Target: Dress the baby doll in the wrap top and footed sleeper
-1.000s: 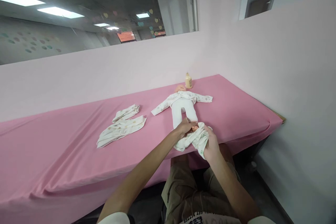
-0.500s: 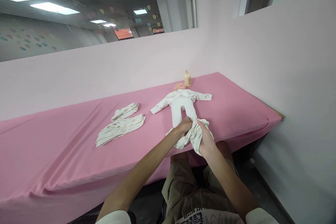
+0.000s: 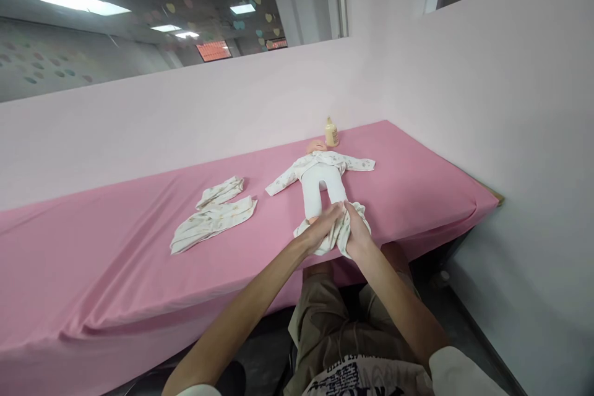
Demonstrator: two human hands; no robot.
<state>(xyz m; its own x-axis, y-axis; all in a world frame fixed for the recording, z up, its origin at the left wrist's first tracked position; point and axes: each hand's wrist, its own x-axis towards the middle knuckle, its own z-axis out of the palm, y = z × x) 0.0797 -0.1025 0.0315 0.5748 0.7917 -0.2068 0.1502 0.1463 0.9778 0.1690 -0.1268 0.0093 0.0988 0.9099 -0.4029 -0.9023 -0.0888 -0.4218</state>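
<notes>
A baby doll (image 3: 310, 190) lies on its back on the pink cover, head toward the wall, in a white printed long-sleeved top (image 3: 320, 161). Its legs are white and point toward me. Around its feet is a bunched white printed baby garment (image 3: 332, 242). My left hand (image 3: 325, 226) is closed on this garment near the end of the doll's leg. From the other side my right hand (image 3: 358, 236) grips the same cloth, thumb on top. Both hands nearly meet at the foot on the right, which the cloth and fingers hide.
Another white printed baby garment (image 3: 213, 219) lies spread to the left of the doll. A pale yellow pump bottle (image 3: 331, 134) stands beyond the doll's head. The pink-covered table (image 3: 130, 247) runs along the wall (image 3: 199, 117), its near edge just before my legs.
My hands have moved slightly forward and closer together, bringing the bunched garment up around the end of the doll's leg. The other garment and the bottle stay put.
</notes>
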